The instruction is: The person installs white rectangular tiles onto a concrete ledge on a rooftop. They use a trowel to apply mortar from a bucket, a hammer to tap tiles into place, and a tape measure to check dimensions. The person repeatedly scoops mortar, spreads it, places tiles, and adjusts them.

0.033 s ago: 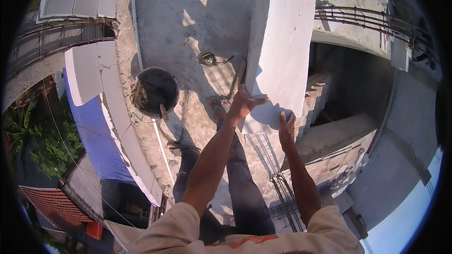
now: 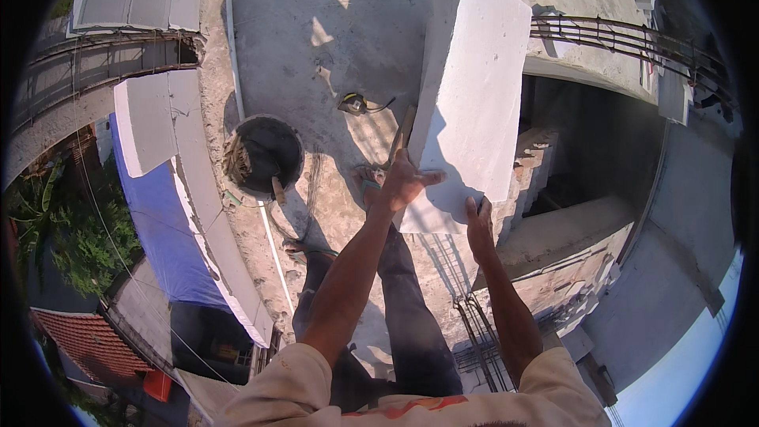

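Note:
A long white lightweight block [image 2: 484, 87] stretches away from me, its near end close to my body. My left hand [image 2: 407, 180] grips its near left edge, with the thumb over the top face and the other fingers partly hidden down the side. At the near right corner, my right hand [image 2: 479, 225] holds the block with its thumb up and its remaining fingers mostly out of sight. A narrow wooden strip [image 2: 405, 126] lies along the block's left side, just beyond my left hand.
A dark bucket [image 2: 300, 154] with grey contents stands to the left, a wooden handle at its rim. Ahead lies a tape measure [image 2: 353, 103]. An opening with dark depth [image 2: 593, 134] is at the right, and steel bars [image 2: 482, 340] protrude near my right forearm. A low block wall [image 2: 198, 182] edges the left.
The block's near end has shifted slightly left and toward me, with both hands still on it. The whole view has moved a little.

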Action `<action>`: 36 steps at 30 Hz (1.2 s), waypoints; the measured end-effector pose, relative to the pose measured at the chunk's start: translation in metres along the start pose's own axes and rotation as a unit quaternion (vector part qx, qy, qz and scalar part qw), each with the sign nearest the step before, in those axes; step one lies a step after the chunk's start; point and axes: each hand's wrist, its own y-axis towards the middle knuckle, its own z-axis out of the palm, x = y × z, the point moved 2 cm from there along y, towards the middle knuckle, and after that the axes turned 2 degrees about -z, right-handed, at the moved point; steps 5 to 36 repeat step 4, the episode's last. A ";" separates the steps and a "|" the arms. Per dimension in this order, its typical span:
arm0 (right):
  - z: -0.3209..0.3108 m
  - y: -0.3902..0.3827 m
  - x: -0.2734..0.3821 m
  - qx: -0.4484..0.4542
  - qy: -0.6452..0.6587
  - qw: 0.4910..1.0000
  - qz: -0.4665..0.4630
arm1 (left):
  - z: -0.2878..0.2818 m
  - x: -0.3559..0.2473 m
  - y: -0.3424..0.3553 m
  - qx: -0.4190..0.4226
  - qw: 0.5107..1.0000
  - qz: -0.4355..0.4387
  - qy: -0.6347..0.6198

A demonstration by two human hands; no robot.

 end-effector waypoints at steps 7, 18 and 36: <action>-0.012 -0.018 0.023 0.019 -0.040 0.994 -0.098 | -0.033 -0.029 -0.089 -0.096 0.982 0.004 0.160; -0.012 -0.018 0.023 0.019 -0.040 0.994 -0.098 | -0.033 -0.029 -0.089 -0.096 0.982 0.004 0.160; -0.012 -0.018 0.023 0.019 -0.040 0.994 -0.098 | -0.033 -0.029 -0.089 -0.096 0.982 0.004 0.160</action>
